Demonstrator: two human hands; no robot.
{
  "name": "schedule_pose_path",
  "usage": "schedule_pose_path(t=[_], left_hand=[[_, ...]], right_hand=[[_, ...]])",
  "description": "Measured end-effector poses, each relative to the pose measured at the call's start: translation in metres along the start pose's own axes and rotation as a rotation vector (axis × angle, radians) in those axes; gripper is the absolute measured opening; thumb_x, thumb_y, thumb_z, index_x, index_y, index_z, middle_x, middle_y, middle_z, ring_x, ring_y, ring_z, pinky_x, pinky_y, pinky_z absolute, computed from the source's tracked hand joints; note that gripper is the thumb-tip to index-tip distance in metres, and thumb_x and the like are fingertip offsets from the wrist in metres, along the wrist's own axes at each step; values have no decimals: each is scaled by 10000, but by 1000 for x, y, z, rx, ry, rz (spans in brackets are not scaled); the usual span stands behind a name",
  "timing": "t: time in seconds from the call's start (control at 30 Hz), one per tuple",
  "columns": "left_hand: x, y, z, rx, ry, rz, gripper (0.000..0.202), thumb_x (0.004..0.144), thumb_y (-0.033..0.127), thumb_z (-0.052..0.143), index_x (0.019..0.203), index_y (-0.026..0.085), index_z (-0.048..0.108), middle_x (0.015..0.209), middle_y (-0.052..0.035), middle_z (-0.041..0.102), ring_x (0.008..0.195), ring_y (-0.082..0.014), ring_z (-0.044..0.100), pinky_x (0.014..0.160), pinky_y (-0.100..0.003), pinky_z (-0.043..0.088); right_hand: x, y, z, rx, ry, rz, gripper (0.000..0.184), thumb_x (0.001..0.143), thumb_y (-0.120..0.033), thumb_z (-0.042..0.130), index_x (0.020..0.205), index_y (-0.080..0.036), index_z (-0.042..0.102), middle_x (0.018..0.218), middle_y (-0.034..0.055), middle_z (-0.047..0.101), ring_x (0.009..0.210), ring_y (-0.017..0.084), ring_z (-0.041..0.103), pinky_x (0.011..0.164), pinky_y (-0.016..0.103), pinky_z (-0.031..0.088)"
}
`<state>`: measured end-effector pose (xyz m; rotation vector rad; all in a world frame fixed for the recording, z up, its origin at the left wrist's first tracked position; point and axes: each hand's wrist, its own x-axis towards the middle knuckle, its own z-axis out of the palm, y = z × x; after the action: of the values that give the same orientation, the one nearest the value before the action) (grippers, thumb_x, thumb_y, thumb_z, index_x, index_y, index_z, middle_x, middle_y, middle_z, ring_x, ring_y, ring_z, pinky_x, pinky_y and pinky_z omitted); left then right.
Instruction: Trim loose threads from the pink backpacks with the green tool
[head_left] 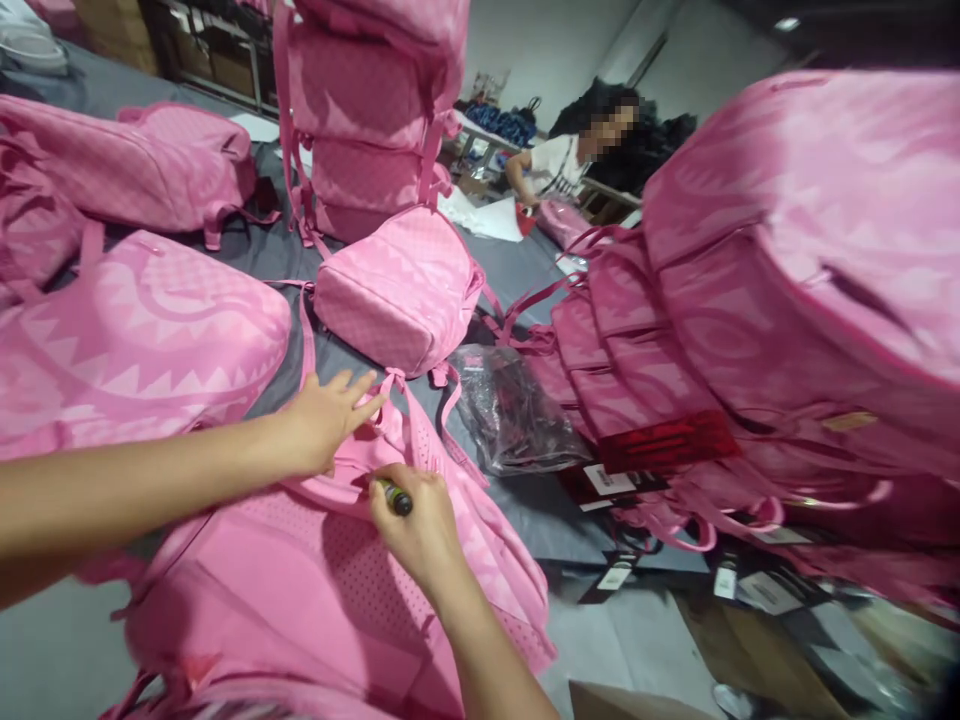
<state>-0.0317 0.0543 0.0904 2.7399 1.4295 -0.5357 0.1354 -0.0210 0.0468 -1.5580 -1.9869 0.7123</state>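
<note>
While left hand [324,420] presses one backpack [300,585] | right hand [421,530] grips one tool [395,497]

No legible txt; tags [609,480] blurred.

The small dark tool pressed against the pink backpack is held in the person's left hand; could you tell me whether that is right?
Not quite. The head view shows the small dark tool gripped in the right hand, pressed against the pink backpack. The left hand lies open on the backpack beside it and holds nothing.
</note>
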Motion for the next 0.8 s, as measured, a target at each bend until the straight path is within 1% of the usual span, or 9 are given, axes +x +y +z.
schedule_pose_path(t=[0.1,0.2,0.3,0.4,0.47,0.53,0.63,0.7,0.8], left_hand=[[-21,-7,-10,14,-28,-43,1235,690,426,880,1621,284,81,1702,-143,-8,1488,-415,282,990,-589,516],[-34,-6,-4,53,-51,-77,1299,675,390,890,1620,301,2,1696,-134,-105,1507,-429,221,980,-586,530],[-39,-7,10,81,-74,-89,1301,672,299,873,1619,296,-19,1695,-147,-105,1461,-427,297,937,-528,561],[-40,-12,18,82,-30,-49,1137,768,228,740,1623,266,-9,1699,-149,-73,1396,-381,385,936,-462,552],[-41,-15,20,66,-10,-14,1011,823,179,633,1624,275,24,1703,-128,-67,1393,-348,393,974,-439,523],[-45,-17,20,24,0,-5,962,838,149,599,1621,301,62,1701,-122,-91,1444,-338,345,1032,-432,481],[-54,-19,20,-105,16,-171,1053,804,210,703,1618,296,41,1689,-177,-111,1510,-373,260,1085,-429,439],[-60,-19,20,-194,-13,-319,1127,793,249,739,1614,282,-32,1681,-231,-31,1466,-370,366,1044,-393,470],[-61,-21,19,-242,-84,-362,1123,808,209,710,1608,276,-76,1636,-260,158,1264,-298,597,912,-318,525]], right_hand=[[-8,-3,5,244,-20,-30,181,897,-288,560,869,-217,725,837,35,766,789,205,704,730,307,492],[-19,-3,16,405,-63,-39,187,908,-318,568,860,-219,720,844,29,753,800,201,692,745,311,503],[-26,-2,25,415,-97,-71,184,911,-318,585,915,-214,736,884,44,749,849,215,687,782,330,504],[-25,0,29,417,-95,-88,190,918,-330,581,913,-216,732,885,41,746,846,213,685,764,326,501],[-22,2,31,415,-73,-99,187,919,-334,578,914,-220,727,896,35,751,845,208,688,763,322,501],[-20,5,31,383,-50,-100,191,911,-341,582,933,-224,732,901,33,759,844,209,696,759,321,505],[-19,8,31,329,-22,-81,211,896,-357,595,970,-230,746,902,34,770,849,219,712,746,321,515],[-20,9,31,322,-16,-77,221,892,-361,600,989,-233,751,925,36,776,857,222,721,756,324,526],[-20,6,31,315,-17,-71,228,890,-366,608,1007,-235,753,960,40,781,855,225,731,777,336,542]])
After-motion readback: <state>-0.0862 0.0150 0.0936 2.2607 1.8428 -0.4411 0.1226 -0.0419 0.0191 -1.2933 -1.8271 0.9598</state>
